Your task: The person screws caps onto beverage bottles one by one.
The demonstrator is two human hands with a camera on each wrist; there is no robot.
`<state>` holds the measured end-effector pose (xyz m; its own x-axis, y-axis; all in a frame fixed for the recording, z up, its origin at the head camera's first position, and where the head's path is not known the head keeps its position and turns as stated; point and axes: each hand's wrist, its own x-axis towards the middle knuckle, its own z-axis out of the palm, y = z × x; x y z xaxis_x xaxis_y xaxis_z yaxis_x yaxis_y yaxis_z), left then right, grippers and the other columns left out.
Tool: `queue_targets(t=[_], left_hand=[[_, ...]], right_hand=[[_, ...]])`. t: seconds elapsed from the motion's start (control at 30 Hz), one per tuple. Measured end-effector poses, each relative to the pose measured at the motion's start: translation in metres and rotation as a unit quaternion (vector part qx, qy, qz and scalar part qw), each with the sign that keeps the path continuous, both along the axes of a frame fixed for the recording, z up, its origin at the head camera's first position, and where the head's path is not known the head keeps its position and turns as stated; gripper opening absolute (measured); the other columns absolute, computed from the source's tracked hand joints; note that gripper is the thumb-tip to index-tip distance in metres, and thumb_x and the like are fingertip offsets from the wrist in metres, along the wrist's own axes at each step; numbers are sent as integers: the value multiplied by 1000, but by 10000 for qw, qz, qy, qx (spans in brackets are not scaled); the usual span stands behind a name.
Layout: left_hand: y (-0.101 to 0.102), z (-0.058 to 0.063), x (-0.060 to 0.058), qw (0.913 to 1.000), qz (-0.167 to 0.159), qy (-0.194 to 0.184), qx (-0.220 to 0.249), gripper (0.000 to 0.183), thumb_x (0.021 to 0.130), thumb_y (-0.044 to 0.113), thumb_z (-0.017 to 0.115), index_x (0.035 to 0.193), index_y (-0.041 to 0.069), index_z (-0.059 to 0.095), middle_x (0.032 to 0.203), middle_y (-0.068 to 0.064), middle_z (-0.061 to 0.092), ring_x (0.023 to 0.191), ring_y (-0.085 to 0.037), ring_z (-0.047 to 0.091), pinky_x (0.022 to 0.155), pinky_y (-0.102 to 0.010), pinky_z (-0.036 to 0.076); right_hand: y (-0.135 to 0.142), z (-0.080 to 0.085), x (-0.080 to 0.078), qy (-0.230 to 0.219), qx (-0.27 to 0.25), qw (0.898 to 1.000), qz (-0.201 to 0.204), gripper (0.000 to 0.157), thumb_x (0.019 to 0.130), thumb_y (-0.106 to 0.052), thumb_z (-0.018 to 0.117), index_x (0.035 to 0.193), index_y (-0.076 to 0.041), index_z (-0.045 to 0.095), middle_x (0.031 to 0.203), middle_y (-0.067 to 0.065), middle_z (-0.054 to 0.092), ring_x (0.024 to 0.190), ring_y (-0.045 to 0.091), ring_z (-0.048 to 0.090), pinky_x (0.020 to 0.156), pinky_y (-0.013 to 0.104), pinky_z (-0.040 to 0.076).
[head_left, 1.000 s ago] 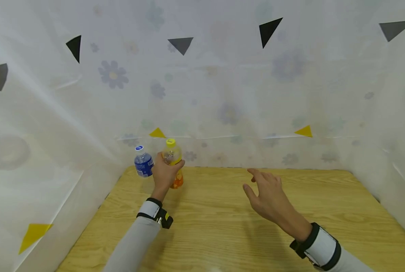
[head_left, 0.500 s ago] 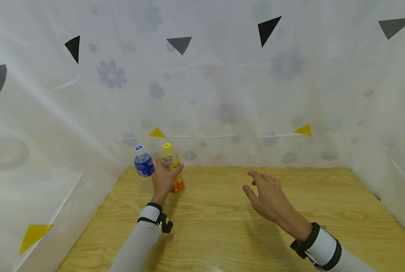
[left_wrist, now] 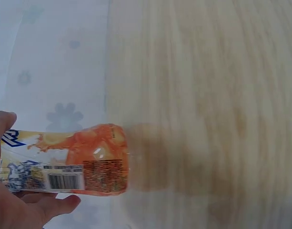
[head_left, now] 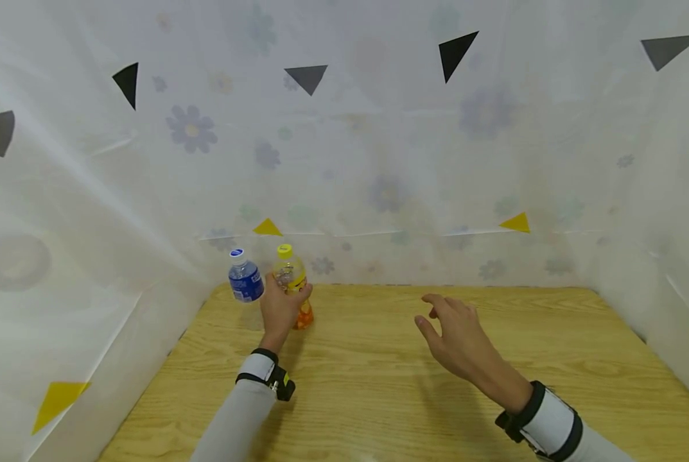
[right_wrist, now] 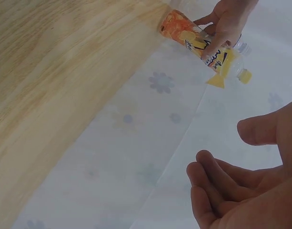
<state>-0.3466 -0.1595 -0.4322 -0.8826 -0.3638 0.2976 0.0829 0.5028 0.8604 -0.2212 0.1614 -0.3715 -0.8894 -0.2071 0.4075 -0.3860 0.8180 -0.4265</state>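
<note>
In the head view, my left hand [head_left: 280,310] holds an orange drink bottle [head_left: 305,316] with a yellow cap at the back left of the table. Thumb and fingers lie on opposite sides of its label. The bottle's printed lower half [left_wrist: 100,160] shows in the left wrist view, its base at the wood surface. Just left of that hand stands a second bottle [head_left: 245,280] with a blue label and white cap, its lower part hard to see. My right hand [head_left: 458,337] hovers over the right half of the table, fingers loosely bent, holding nothing.
The wooden table [head_left: 356,385] has pale flowered sheeting [head_left: 344,160] along its back and sides. Black, grey and yellow triangles are stuck on the sheeting. Its back edge runs close behind the bottles.
My left hand and the orange drink bottle have come slightly down and toward me, mostly in the first half second. The blue-labelled bottle and my right hand have hardly moved.
</note>
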Motion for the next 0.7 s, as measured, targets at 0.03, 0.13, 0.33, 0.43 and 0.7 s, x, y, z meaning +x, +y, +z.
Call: queue_targets(t=[0.03,0.13,0.33,0.43,0.7], left_hand=[[0,-2,1,10000,-37,-23,18,73,83,37,83,135,5,44,124,-19,66,109,-36,67,90,-51,54],[-2,-11,6,9997,-131,-143,122,76,84,36,83,139,4,41,126,-21,65,110,-37,67,90,-52,53],[-6,-31,17,9989,-103,-436,-121,83,83,38,84,140,-1,39,124,-28,65,110,-41,66,90,-55,53],[-8,-36,19,9984,-127,-480,-276,84,82,39,84,139,-4,39,122,-29,65,109,-42,67,90,-54,53],[-14,-20,23,9957,-259,-804,-385,89,84,46,80,145,-1,36,126,-30,62,110,-43,65,87,-53,53]], right_hand=[[0,0,0,-6,-7,10000,-2,41,102,-23,61,135,1,58,106,14,69,107,39,61,93,59,37],[-1,-2,1,-41,-18,10000,6,41,102,-23,61,134,2,58,105,15,69,106,39,62,94,60,37],[-3,-4,1,-101,-37,9999,12,42,102,-23,61,135,2,58,107,16,69,107,40,61,93,59,37],[-3,-4,2,-107,-15,9999,13,41,102,-23,61,134,2,58,105,16,69,105,39,62,93,59,38],[-1,-3,4,-213,63,9998,13,40,101,-21,62,133,2,59,103,12,68,106,40,61,94,61,38]])
